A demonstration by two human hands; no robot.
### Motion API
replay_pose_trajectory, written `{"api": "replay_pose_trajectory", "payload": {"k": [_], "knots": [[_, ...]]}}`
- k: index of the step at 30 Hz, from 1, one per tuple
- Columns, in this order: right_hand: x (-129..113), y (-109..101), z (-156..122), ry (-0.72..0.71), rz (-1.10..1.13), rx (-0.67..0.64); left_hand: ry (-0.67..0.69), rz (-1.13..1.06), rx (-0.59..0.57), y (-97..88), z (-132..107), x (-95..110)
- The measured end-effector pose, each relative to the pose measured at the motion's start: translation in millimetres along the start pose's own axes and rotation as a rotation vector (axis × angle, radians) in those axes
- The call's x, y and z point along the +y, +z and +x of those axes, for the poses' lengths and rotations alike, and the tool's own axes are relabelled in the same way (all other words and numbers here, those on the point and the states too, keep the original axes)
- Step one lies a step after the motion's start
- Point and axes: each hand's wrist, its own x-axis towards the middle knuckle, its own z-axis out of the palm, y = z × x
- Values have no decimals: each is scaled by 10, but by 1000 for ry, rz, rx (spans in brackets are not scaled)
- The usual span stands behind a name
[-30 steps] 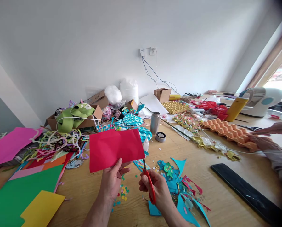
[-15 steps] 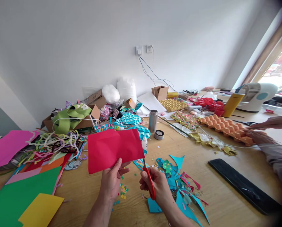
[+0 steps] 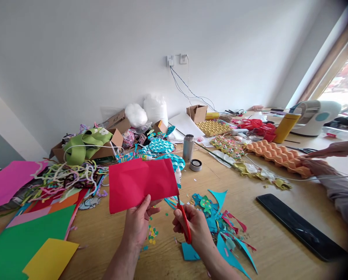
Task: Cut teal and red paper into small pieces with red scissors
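Observation:
My left hand (image 3: 139, 223) pinches the lower edge of a red sheet of paper (image 3: 140, 182) and holds it up over the wooden table (image 3: 279, 249). My right hand (image 3: 193, 227) grips red-handled scissors (image 3: 184, 221); their blades point up at the sheet's lower right corner. Blue and red paper offcuts (image 3: 220, 229) lie just right of my right hand, and small coloured paper dots (image 3: 152, 235) lie between my hands.
Green, yellow and pink sheets (image 3: 28, 241) cover the left. Pipe cleaners (image 3: 63, 179), a cardboard box (image 3: 92, 147), a metal flask (image 3: 188, 147) and tape roll (image 3: 195, 165) stand behind. Another person's hands (image 3: 319, 163) rest at an orange egg tray (image 3: 279, 155). A black bar (image 3: 300, 227) lies right.
The view has drifted slightly; the red sheet and scissors stay in nearly the same pose, the scissors' blades still at the sheet's right corner.

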Motion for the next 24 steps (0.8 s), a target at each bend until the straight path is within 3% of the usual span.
{"api": "replay_pose_trajectory", "payload": {"k": [24], "knots": [[-9, -11, 3, 46, 1, 27, -2, 18, 7, -29, 28, -33]]}}
